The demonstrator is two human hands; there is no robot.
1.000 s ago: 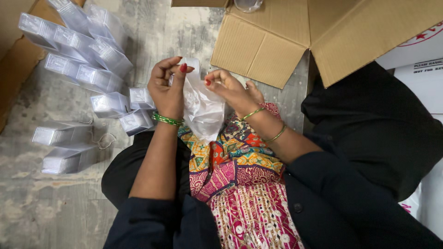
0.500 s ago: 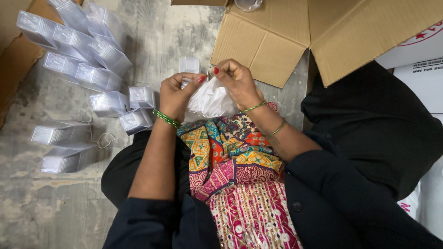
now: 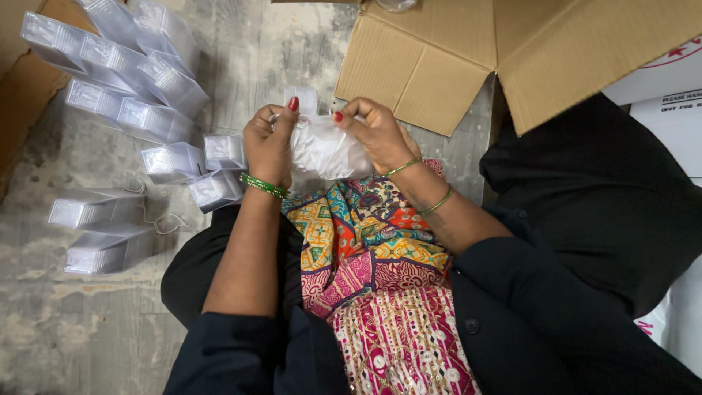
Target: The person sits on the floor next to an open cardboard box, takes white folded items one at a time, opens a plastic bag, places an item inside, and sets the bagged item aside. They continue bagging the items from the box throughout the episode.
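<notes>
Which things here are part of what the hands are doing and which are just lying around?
In hand: crinkled clear plastic bag, held by left hand and right hand.
Lying about: clear rectangular plastic boxes on the floor, open brown cardboard carton.

Seen from above, seated on a grey concrete floor (image 3: pixel 88 329): left hand (image 3: pixel 269 143) and right hand (image 3: pixel 376 132) pinching the top edge of a crumpled clear plastic bag (image 3: pixel 325 150), held over a lap in bright patterned cloth (image 3: pixel 373 278). Small clear box (image 3: pixel 302 98) just behind the bag, between the hands. Green bangles (image 3: pixel 263 186) at the left wrist, thin ones at the right. To the left, on the floor, rows of clear plastic boxes (image 3: pixel 139 80), some just beside the left wrist. Ahead, an open cardboard carton (image 3: pixel 468 51), flaps spread.
</notes>
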